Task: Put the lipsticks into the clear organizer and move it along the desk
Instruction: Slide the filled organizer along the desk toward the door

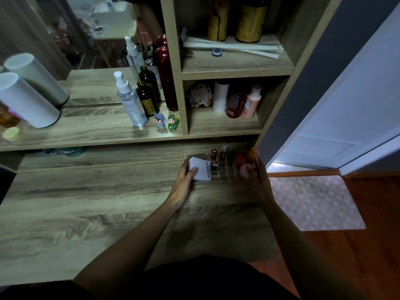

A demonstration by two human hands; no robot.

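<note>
Organizer [225,176] of clear plastic stands at the far right part of the wooden desk [86,213], close under the edge of the shelf unit [179,83]. Its long axis runs left to right, parallel to the back of the desk. Inside it several things stand upright: a dark red lipstick [214,158], a clear-capped tube [224,149] and a dark lipstick [231,155], all with the long axis vertical and the caps pointing up. Toward the right end there are an orange round sponge [240,159] and a pink one [244,171]. A white flat case [200,168] with printed letters sits at the left end (it leans a little and the text reads sideways).

The left hand [184,182] is closed around the left end of the organizer, with the thumb resting on the white case. The right hand [258,182] is closed around the right end, the fingers curled over the side wall. So both hands hold the organizer from its two short ends; I cannot tell if it is lifted or touches the desk.

On the shelf above stand a clear spray bottle [129,100], a brown diffuser bottle [147,98] and two small figurines [166,124]. A pink mat [313,202] lies on the floor at the right.
</note>
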